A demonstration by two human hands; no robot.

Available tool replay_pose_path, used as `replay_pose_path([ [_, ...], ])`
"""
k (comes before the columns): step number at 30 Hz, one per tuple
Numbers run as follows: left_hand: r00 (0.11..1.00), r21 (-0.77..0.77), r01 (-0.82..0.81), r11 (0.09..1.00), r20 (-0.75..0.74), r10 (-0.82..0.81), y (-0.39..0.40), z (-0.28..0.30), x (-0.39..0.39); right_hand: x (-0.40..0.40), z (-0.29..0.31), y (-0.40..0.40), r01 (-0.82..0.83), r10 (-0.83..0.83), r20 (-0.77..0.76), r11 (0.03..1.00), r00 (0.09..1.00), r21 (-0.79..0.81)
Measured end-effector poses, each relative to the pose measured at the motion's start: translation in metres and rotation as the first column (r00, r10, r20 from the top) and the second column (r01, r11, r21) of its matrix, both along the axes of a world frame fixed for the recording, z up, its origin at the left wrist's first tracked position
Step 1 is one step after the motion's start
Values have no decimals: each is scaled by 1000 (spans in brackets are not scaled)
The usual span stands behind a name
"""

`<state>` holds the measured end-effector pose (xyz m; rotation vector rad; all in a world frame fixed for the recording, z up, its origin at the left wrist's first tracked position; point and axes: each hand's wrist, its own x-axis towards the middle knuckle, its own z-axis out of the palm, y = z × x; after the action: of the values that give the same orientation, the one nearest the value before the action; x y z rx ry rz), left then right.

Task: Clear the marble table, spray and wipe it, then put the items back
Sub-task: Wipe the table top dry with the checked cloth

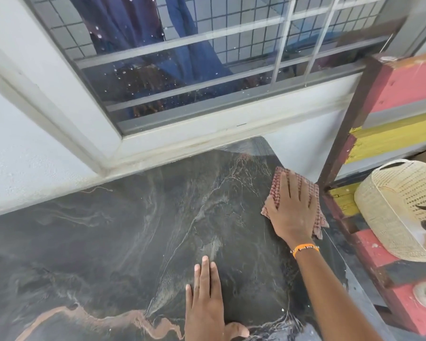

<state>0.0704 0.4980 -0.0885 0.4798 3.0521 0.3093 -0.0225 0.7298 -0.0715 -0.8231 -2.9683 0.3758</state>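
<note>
The dark marble table [123, 242] with pale and pink veins fills the lower half of the view. My right hand [293, 210] lies flat on a red-and-white checked cloth [277, 183], pressing it onto the table's far right corner. An orange bracelet sits on that wrist. My left hand [204, 299] rests flat on the marble near the front edge, fingers together and straight, holding nothing. Faint wet streaks show on the surface between the hands.
A window [182, 70] with a white frame runs along the wall behind the table. To the right stands a painted red and yellow wooden shelf [399, 99] holding a cream woven basket [391, 212]. The table's right edge is close to the shelf.
</note>
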Motion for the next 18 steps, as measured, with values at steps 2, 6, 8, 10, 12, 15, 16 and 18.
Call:
replay_pose_path([
  [2, 1000, -9, -3, 1000, 9, 3, 3, -3, 0, 36, -3, -17, 33, -33, -1, 999, 999, 32],
  [6, 999, -49, -27, 998, -31, 26, 4, -15, -2, 54, -3, -61, -182, 182, 16, 979, 983, 96],
  [8, 996, -56, -57, 997, -77, 52, 5, -20, -1, 37, -1, -79, -355, 355, 13, 931, 935, 81],
  [10, 990, -21, -90, 996, -109, 87, 9, -19, -1, 6, 1, -91, -518, 517, 29, 853, 856, 62],
  [12, 988, 25, -109, 994, -111, 112, 13, -15, -1, -34, 3, -98, -638, 636, 51, 770, 770, 33],
  [15, 985, 35, -125, 992, -116, 128, 13, -15, -3, -97, 6, -94, -692, 690, 66, 722, 721, 15],
  [16, 985, 8, -119, 993, -124, 119, 11, -15, -2, -112, 6, -91, -674, 672, 66, 739, 738, 18],
  [18, 989, -33, -88, 996, -124, 83, 7, -16, 0, -130, 5, -72, -598, 595, 67, 801, 801, 30],
])
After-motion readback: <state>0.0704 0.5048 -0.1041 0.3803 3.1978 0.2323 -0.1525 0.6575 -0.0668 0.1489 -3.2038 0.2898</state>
